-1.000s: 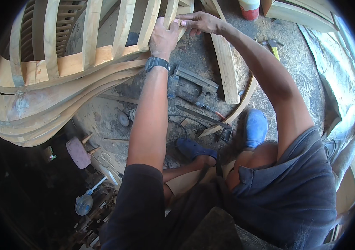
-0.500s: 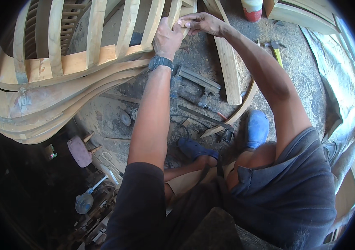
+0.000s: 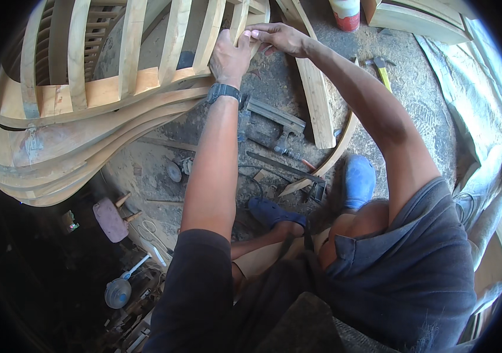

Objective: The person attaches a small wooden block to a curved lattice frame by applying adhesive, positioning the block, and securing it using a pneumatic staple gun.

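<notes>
The pale wooden frame [image 3: 139,82], boat-like with upright ribs and curved planks, fills the upper left. At its right end, my left hand [image 3: 231,59], with a dark watch on the wrist, is closed on the wood beside a rib [image 3: 239,19]. Its thumb lies on top and its other fingers are partly hidden. My right hand [image 3: 280,39] reaches in from the right, with thumb and forefinger pinched together close to my left thumb. Whatever sits between those fingertips is too small to make out.
Under my arms lie a plank [image 3: 316,97], a curved wood strip [image 3: 345,138], a metal clamp-like tool [image 3: 276,117] and a long dark metal bar [image 3: 283,165]. A hammer [image 3: 383,73], bucket [image 3: 346,16] and wooden box [image 3: 416,23] are rightward. A fan [image 3: 118,292] stands lower left.
The view has shifted slightly, so the floor things sit a little further left. Both hands stay together at the frame's end, with the right fingertips moved slightly over the left thumb.
</notes>
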A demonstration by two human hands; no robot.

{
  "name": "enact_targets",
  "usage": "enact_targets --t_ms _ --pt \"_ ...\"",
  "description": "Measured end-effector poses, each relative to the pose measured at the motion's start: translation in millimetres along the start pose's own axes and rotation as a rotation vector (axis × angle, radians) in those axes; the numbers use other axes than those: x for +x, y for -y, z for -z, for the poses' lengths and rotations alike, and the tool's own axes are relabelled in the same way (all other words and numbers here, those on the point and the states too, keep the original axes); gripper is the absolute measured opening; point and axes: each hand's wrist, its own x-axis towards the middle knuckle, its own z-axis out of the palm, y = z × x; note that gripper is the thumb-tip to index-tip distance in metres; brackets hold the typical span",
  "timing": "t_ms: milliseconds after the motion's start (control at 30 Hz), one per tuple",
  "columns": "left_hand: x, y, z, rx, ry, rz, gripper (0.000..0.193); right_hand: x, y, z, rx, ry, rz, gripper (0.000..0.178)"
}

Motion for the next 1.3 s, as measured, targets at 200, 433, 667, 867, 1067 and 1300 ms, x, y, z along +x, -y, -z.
enact_targets --t_ms 200,433,667,867,1067,1300 --pt "-1 3 -2 -0.04 0.024 -0.079 0.031 5 -10 -3 0.079 0.032 0.018 0.05" --pt "-1 -5 -2 -0.076 0.085 -0.018 0.035 2 -29 19 0.191 -0.046 0.07 0.035" --pt "3 6 -1 -0.043 0.061 -0.021 0.035 -2 -17 22 -0.035 -0.075 0.117 0.034" --pt "5 10 -4 -0.037 0.089 -0.014 0.038 8 -5 10 -0.235 0.037 0.019 0.049" --pt "6 9 -12 -0.043 0.048 0.009 0.042 21 -22 20 -0.169 0.128 0.085 0.055" --pt "6 15 -11 -0.058 0.017 -0.008 0.04 29 -21 17 -0.059 0.166 0.061 0.046"
